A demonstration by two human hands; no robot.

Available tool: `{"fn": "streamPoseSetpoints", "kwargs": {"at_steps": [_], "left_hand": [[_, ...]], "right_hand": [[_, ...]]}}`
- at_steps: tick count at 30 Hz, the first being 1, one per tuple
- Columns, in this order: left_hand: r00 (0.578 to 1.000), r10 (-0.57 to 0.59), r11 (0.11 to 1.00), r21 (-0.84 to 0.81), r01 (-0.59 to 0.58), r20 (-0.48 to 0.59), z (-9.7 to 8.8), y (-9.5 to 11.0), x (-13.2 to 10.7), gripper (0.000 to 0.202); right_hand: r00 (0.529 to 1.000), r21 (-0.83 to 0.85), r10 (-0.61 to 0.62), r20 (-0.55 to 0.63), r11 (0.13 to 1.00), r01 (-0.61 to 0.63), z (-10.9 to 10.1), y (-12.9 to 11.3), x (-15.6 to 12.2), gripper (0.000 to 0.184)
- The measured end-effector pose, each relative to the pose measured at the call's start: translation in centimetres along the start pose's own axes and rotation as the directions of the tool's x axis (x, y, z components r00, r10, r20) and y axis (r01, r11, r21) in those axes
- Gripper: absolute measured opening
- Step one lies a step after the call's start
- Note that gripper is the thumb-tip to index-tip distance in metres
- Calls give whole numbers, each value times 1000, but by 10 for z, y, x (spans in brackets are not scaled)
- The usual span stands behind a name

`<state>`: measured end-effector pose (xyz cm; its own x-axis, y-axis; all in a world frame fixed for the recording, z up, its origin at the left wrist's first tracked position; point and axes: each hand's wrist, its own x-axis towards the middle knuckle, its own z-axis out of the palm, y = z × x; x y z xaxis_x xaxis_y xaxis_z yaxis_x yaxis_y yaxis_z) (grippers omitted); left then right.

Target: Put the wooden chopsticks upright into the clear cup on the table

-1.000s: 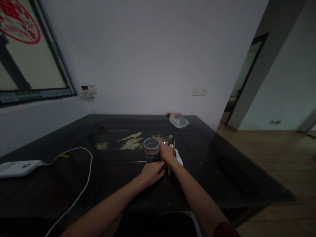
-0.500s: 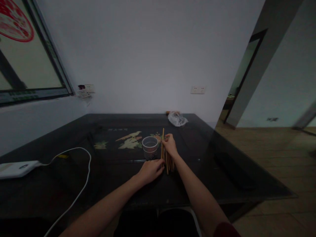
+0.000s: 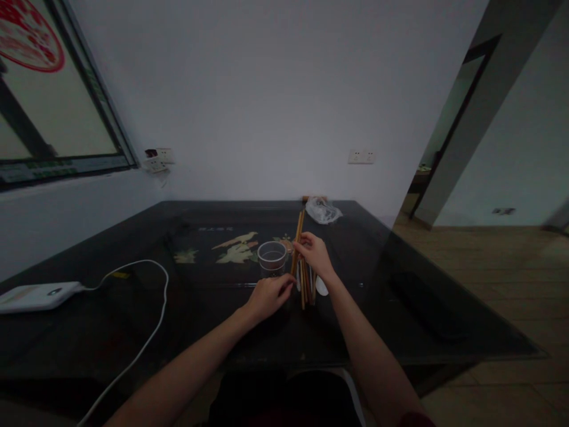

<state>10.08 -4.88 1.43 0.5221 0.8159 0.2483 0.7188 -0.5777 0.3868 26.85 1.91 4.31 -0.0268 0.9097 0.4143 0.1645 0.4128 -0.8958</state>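
Note:
My right hand (image 3: 315, 252) is closed round a pair of wooden chopsticks (image 3: 298, 236), lifted and tilted up above the dark table (image 3: 133, 332). Just left of them stands a clear plastic cup (image 3: 272, 258). My left hand (image 3: 268, 296) rests on the table in front of the cup with fingers curled, touching the near ends of several more chopsticks (image 3: 304, 290) lying flat. A white spoon (image 3: 320, 287) lies beside that pile, partly hidden by my right wrist.
A white device (image 3: 35, 296) with a white cable (image 3: 146, 332) lies on the table's left. A crumpled clear plastic bag (image 3: 323, 210) sits at the far edge by the wall. A window is at left, a doorway and wooden floor at right.
My right hand has closed on chopsticks and raised them from the pile until they point steeply up. The left hand has stayed by the pile's near end.

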Motion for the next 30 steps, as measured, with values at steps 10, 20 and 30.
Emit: {"fn": "streamPoseSetpoints", "kwargs": {"at_steps": [10,20,30], "left_hand": [[995,-66,998,-1,67,-77,1,-4,1,17],[987,-116,987,-127,102,-108,2,-7,1,27],[986,-89,952,-304,44,-138,2,-11,4,21]], "right_hand": [[971,-175,-151,183,967,183,-6,-28,-13,23],[937,-157,-183,298,959,237,-13,-36,-15,22],[926,-159,-177,334,957,241,-15,-44,-19,21]]}}
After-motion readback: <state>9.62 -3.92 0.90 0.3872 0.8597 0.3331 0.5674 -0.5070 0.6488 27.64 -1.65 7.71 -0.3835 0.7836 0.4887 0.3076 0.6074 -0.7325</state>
